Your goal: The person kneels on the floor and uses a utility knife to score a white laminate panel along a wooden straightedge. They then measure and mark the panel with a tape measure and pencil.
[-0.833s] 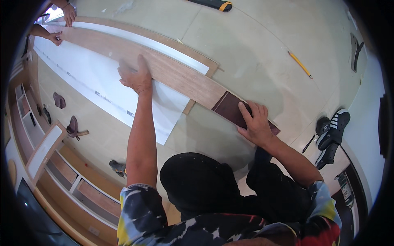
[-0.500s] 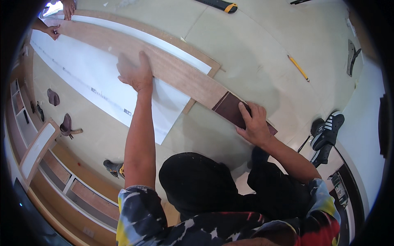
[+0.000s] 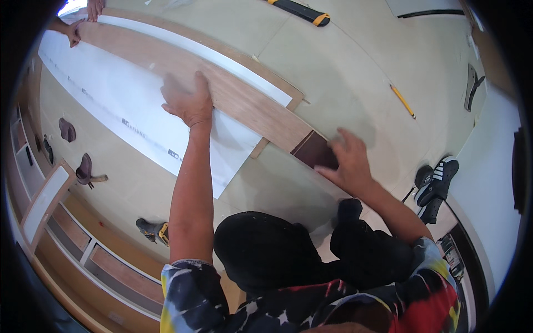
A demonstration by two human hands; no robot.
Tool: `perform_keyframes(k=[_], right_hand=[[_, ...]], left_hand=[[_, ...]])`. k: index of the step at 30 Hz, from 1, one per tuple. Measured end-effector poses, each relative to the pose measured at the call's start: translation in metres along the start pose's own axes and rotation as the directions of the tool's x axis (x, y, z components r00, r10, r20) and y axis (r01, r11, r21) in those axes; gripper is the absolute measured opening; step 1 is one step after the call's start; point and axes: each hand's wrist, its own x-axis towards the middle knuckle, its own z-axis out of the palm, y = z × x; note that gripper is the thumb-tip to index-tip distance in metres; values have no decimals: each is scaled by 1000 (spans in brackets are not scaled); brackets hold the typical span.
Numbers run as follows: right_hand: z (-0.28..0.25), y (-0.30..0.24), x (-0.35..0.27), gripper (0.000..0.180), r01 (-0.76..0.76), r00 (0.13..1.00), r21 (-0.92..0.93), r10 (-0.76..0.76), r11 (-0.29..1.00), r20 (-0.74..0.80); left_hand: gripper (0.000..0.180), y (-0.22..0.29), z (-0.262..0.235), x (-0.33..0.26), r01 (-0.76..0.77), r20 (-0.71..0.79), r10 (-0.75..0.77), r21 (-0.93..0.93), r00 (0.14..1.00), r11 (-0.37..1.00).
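A long wooden plank point(image 3: 239, 97) runs diagonally over a white-faced sheet point(image 3: 133, 100) on the floor, its near end overhanging. My left hand point(image 3: 189, 102) rests across the plank's near edge, thumb and fingers spread; the fingers are blurred. At the near end is a dark brown, sheet-like patch point(image 3: 314, 149), partly hidden by my right hand point(image 3: 351, 164). That hand is open around it, thumb on the near side and fingers apart on the far side. I cannot tell how firmly it touches. At the far end, another person's hand point(image 3: 73, 33) is on the plank.
A black-and-yellow utility knife point(image 3: 300, 12) and a yellow pencil point(image 3: 402, 101) lie on the floor beyond the plank. Black clogs point(image 3: 437, 182) are at right, near a metal hand tool point(image 3: 473, 89). Brown slippers point(image 3: 83, 169), a power tool point(image 3: 152, 230) and wooden shelving point(image 3: 122, 272) are at left.
My right hand has loosened from its hold on the plank's end, its fingers now spread and blurred. Less of the dark patch shows. My left hand remains on the plank.
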Motion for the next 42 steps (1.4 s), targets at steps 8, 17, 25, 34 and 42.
perform_keyframes(k=[8, 17, 25, 34, 42], right_hand=[[-36, 45, 225, 50, 153, 799, -176, -227, 972, -557], [4, 47, 287, 51, 18, 792, -249, -166, 968, -587], [-3, 27, 293, 49, 37, 860, -155, -111, 987, -499], [-12, 27, 284, 50, -90, 922, -250, -15, 964, -388], [-4, 35, 285, 48, -61, 897, -260, -62, 964, -439]], left_hand=[[85, -1, -1, -4, 1, 14, -2, 56, 1000, 998], [87, -5, 3, -5, -27, 69, 23, 61, 997, 998], [86, -26, -7, -10, -81, 71, 72, 133, 995, 988], [91, -14, -5, -10, -59, 122, 51, 65, 991, 996], [81, -4, -15, -3, 11, 125, -14, 23, 992, 1000]])
